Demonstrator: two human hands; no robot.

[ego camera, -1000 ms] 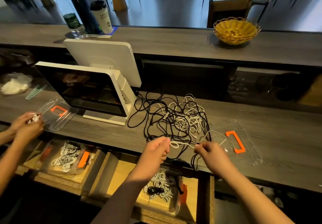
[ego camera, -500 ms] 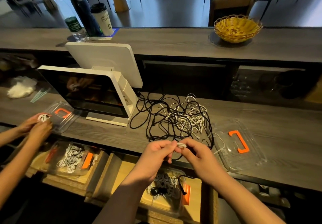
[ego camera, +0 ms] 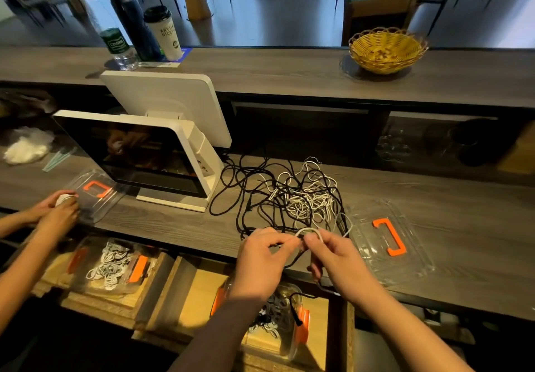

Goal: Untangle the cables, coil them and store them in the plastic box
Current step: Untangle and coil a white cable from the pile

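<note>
A tangle of black and white cables (ego camera: pixel 289 195) lies on the grey counter in front of me. My left hand (ego camera: pixel 262 258) and my right hand (ego camera: pixel 335 256) meet at the counter's near edge, both pinching a small loop of white cable (ego camera: pixel 311 231) that trails back into the pile. A black cable hangs down under my right hand. Below my hands, a clear plastic box (ego camera: pixel 278 319) with orange clips holds coiled cables. Its clear lid (ego camera: pixel 388 241) with an orange handle lies on the counter to the right.
A white point-of-sale screen (ego camera: pixel 150 154) stands left of the pile. Another person's hands (ego camera: pixel 58 206) hold a white coil at far left, beside a second lid (ego camera: pixel 92 192) and above a second box of white coils (ego camera: pixel 110 264). A yellow basket (ego camera: pixel 388 49) and drinks (ego camera: pixel 144 33) sit on the upper ledge.
My hands, spread apart along a stretched white cable a second ago, have come together and now hold it folded into a small loop. The other person's hands shifted slightly right.
</note>
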